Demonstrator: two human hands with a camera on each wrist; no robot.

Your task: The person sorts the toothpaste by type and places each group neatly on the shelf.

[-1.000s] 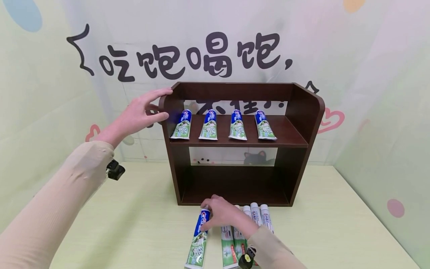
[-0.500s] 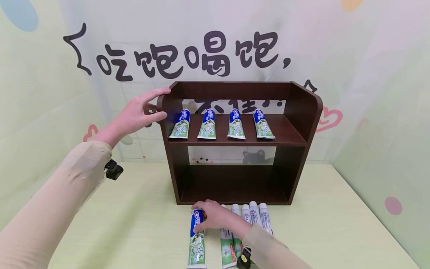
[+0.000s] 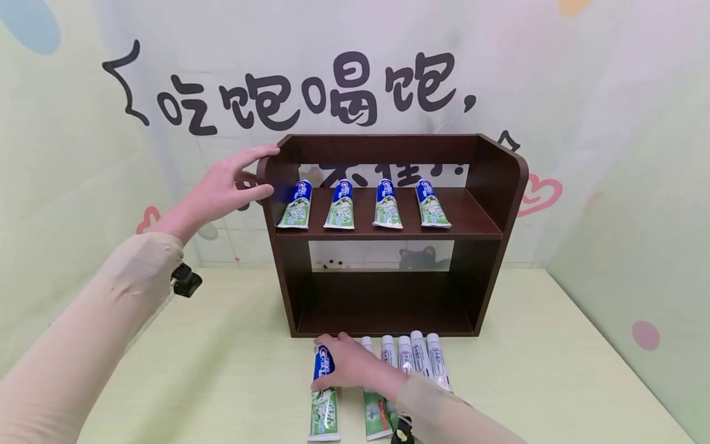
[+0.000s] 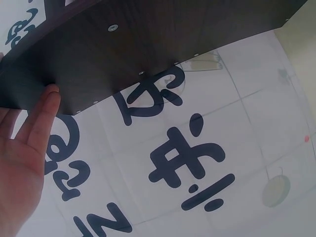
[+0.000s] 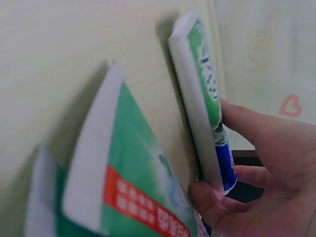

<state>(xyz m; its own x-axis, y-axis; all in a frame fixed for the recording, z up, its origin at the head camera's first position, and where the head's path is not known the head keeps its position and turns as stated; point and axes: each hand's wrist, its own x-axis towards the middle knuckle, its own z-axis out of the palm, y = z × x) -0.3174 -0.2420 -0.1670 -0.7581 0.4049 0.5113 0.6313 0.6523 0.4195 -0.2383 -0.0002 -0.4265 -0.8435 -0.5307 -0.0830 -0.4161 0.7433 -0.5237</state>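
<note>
fingers and thumb of the right hand (image 3: 352,364) hold a blue-and-green toothpaste tube (image 3: 324,413) from either side of its blue end, its flat end facing the camera wearer. the tube is on or just above the pale surface (image 3: 222,357); contact is hard to tell. it looks light and soft-bodied, smooth and perhaps slippery, unlikely to break but likely to dent if squeezed mid-belly; the blue end, probably firmer, seems the best hold. just to its right lie white-and-green tubes (image 3: 438,364). behind stands a dark shelf unit (image 3: 501,191), four matching tubes (image 3: 341,206) on its upper shelf (image 3: 363,213). the left hand (image 3: 222,185), fingers loosely spread, touches the unit's left side.
</note>
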